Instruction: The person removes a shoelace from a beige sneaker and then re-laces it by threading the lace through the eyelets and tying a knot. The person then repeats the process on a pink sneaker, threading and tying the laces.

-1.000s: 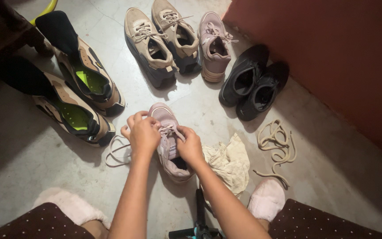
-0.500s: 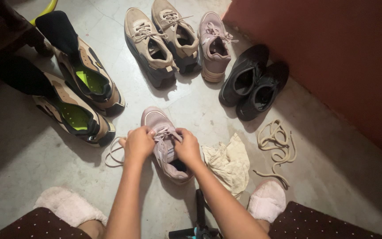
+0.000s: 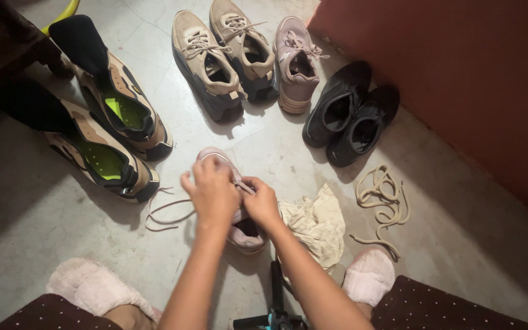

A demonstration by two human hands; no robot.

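My left hand (image 3: pixel 212 190) and right hand (image 3: pixel 261 203) meet over the pink shoe (image 3: pixel 242 229) on the floor (image 3: pixel 44 226) in front of me, fingers pinched on its lace (image 3: pixel 166 214), whose loose end loops out left of my left hand. A crumpled cloth (image 3: pixel 316 223) lies just right of my right hand, with spare laces (image 3: pixel 383 198) farther right. Beyond my hands sit two tan shoes (image 3: pixel 221 55), another pink one (image 3: pixel 294 61) and a black pair (image 3: pixel 349 113).
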